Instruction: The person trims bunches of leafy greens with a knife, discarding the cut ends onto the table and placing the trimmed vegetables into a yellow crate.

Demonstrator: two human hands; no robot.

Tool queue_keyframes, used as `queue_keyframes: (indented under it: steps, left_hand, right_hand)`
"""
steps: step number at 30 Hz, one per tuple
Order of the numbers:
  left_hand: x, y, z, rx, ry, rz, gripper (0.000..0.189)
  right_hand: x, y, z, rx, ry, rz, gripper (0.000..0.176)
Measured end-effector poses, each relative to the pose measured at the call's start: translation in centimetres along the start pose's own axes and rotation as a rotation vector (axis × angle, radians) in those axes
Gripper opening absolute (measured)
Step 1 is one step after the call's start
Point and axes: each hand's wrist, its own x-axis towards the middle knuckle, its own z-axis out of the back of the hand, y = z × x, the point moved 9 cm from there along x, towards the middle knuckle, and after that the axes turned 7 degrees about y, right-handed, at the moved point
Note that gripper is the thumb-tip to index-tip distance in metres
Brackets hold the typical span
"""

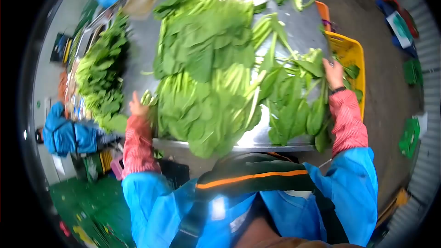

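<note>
At the left edge of the metal table [135, 71], my left hand [138, 107] is closed around a small bunch of leafy greens [148, 98], cut stems up and leaves hanging beside the wrist. My right hand [334, 72] is at the right edge with its fingers curled, right by a broad green leaf [313, 65]; I cannot tell what is in them. Between the hands lie a large pile of leafy greens [197, 110], stacked in rows, and looser leaves [289, 105] on the right, some drooping over the front edge.
A yellow crate [357, 50] with leaves in it stands against the table's right side, an orange crate [323, 11] behind it. More greens [103, 73] are heaped on the left. A person in blue [69, 131] is at far left. Green crates [409, 138] are at far right.
</note>
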Motion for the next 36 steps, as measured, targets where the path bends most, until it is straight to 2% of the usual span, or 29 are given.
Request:
queue_keyframes:
  steps: [1, 3, 5, 7, 9, 11, 13, 15, 18, 19, 21, 23, 26, 30, 33, 34, 36]
  left_hand:
    - [0.0, -2.2, 3.4, -0.038, -0.013, 0.007, 0.102]
    - [0.0, -8.2, 9.7, -0.17, -0.213, -0.198, 0.082]
    - [-2.0, -17.1, 16.6, -0.275, -0.377, -0.289, 0.065]
    - [-3.6, -25.7, 20.0, -0.505, -0.359, -0.44, 0.049]
    - [-4.9, -32.9, 20.1, -0.648, -0.156, -0.556, 0.04]
    - [-8.1, -41.5, 19.7, -0.707, 0.061, -0.736, 0.032]
    - [-10.9, -48.5, 17.5, -0.846, 0.295, -0.745, 0.028]
    - [-13.8, -55.1, 15.1, -0.927, 0.479, -0.83, 0.036]
    - [-17.5, -63.2, 12.3, -1.006, 0.432, -0.93, 0.047]
    - [-18.5, -65.1, 11.8, -0.987, 0.4, -0.953, 0.05]
    - [-20.3, -68.1, 10.4, -1.359, 0.879, -0.724, 0.046]
    - [-20.6, -68.9, 9.8, -1.481, 0.962, -0.645, 0.033]
    - [-22.2, -68.8, 9.2, -1.496, 1.168, -0.437, 0.036]
    - [-24.8, -68.9, 8.2, -1.675, 1.406, -0.375, 0.038]
    - [-25.4, -68.6, 8.8, -1.714, 1.376, -0.382, 0.038]
    - [-25.3, -68.5, 8.7, -1.715, 1.342, -0.371, 0.04]
    - [-25.8, -68.8, 8.0, -1.662, 1.395, -0.402, 0.04]
  right_hand:
    - [0.7, 0.1, -0.2, 0.01, 0.051, -0.028, 0.05]
    - [3.0, -1.7, -1.7, -0.065, 0.086, -0.094, 0.057]
    - [3.1, 0.6, -2.2, -0.178, 0.106, -0.162, 0.065]
    - [4.2, -0.4, -4.1, -0.333, 0.231, -0.261, 0.067]
    - [4.7, -0.4, -4.3, -0.311, 0.206, -0.227, 0.059]
    - [4.4, 0.9, -3.4, -0.117, 0.125, -0.127, 0.048]
    - [3.6, 2.9, -1.8, 0.113, 0.06, 0.078, 0.042]
    - [0.1, 8.0, 1.9, 0.138, 0.023, 0.151, 0.034]
    - [-3.3, 12.2, 5.1, 0.195, 0.022, 0.245, 0.032]
    - [-4.5, 13.3, 6.2, 0.214, 0.025, 0.264, 0.032]
    - [-6.2, 14.8, 7.6, 0.283, 0.084, 0.316, 0.03]
    - [-6.2, 13.4, 9.0, 0.274, -0.003, 0.435, 0.024]
    - [-9.2, 15.7, 13.0, -0.104, -0.17, 0.695, 0.012]
    - [-7.1, 11.3, 11.2, -0.324, -0.068, 0.614, 0.013]
    - [-5.3, 5.5, 10.2, -0.184, -0.011, 0.402, 0.017]
    - [-5.0, 3.8, 9.8, 0.093, 0.088, 0.243, 0.025]
    - [-6.8, 6.0, 8.8, 0.546, 0.315, 0.27, 0.03]
